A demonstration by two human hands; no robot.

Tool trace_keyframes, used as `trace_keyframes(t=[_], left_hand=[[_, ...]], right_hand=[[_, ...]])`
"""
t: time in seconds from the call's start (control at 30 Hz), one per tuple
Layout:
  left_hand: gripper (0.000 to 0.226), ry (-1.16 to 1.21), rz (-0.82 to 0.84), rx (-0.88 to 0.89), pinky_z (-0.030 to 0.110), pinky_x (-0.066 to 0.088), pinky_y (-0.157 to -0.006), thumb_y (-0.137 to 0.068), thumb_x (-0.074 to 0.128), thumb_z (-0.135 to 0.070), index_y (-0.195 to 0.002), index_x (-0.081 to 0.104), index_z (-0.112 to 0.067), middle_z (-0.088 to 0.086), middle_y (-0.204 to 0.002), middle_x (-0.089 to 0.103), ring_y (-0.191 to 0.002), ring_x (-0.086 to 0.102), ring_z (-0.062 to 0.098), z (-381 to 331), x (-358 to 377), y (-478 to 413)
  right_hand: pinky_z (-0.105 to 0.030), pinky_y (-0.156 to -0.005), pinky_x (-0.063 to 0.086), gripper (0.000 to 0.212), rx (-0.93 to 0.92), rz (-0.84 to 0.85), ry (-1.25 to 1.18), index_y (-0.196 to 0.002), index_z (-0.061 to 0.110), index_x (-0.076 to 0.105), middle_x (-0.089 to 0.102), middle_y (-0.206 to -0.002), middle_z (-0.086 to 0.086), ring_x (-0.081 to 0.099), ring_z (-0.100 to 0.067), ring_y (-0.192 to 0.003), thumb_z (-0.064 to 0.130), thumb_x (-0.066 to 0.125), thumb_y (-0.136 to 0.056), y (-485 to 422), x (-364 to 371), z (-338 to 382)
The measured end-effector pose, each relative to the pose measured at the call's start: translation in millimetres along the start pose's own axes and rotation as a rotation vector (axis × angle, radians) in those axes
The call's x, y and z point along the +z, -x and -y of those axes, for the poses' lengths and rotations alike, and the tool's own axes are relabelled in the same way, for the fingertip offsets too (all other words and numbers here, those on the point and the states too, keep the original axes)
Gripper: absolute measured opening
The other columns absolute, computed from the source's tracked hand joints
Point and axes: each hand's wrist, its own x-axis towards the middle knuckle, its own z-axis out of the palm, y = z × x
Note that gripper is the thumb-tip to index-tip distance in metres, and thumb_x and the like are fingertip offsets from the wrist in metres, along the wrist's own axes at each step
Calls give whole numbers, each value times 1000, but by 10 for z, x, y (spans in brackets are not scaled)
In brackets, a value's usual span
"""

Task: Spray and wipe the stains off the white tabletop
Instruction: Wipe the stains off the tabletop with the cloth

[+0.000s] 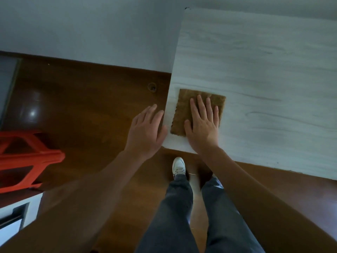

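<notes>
A brown square cloth lies flat on the white wood-grain tabletop, close to its near left corner. My right hand presses down on the cloth with its fingers straight and spread. My left hand hangs just off the table's left edge, fingers straight, its thumb side against that edge, and holds nothing. No spray bottle is in view. Faint grey streaks run across the tabletop to the right of the cloth.
Brown wooden floor lies left of and below the table. A red plastic stool stands at the far left. My legs and a white shoe are under the table's near edge. A pale wall runs behind.
</notes>
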Motion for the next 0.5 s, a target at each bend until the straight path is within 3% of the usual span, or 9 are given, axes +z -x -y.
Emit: trace_keyframes(t=[0.23,0.37,0.5], left_hand=[[53,58,-48,-18,46,33,-122,-108,39,-42,-153,44,-14,12,-162,41,-151,36,29,103,-129,-261],[53,51,-33,38,49,36,-121,-108,39,-42,-152,43,-13,12,-162,41,-151,37,31,-43,-139,-467],[54,52,20,113,47,30,-124,-108,37,-43,-154,40,-13,12,-164,36,-153,33,32,-331,-62,-667]], right_hand=[[-49,-127,1,62,-148,39,42,-162,22,18,10,-170,-1,-3,-24,-157,45,27,-104,205,254,504],[-48,-128,3,60,-198,74,39,-162,23,18,10,-170,1,-4,-21,-157,46,27,-107,569,276,317],[-46,-128,5,61,-81,50,14,-162,22,16,9,-170,2,-4,-19,-157,44,28,-107,839,180,-125]])
